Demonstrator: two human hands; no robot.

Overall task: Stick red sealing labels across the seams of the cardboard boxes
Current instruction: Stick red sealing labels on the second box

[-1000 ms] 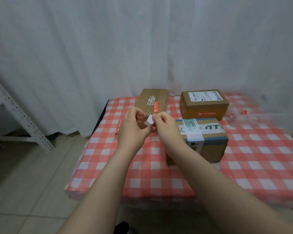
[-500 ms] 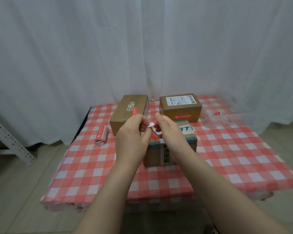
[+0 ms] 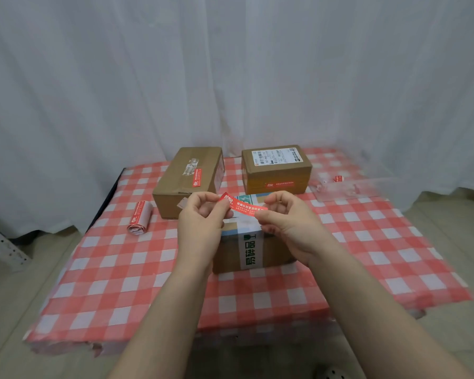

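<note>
A red sealing label [image 3: 242,205] is stretched flat between my two hands, just above the near cardboard box [image 3: 227,250]. My left hand [image 3: 200,225] pinches its left end and my right hand [image 3: 286,222] pinches its right end. That near box has white tape with green print over its top and front. Two more boxes stand behind it: the back left box [image 3: 188,181] has a red label on its top, and the back right box [image 3: 277,170] has one on its front face.
A roll of red labels [image 3: 140,218] lies left of the boxes on the red checked tablecloth [image 3: 121,269]. A clear plastic tray [image 3: 350,187] with a loose red label sits at the back right. White curtains hang behind; tiled floor surrounds the low table.
The hands have drawn apart and the label, earlier being peeled from its white backing, is now spread out red side up over the near box. The camera view has shifted.
</note>
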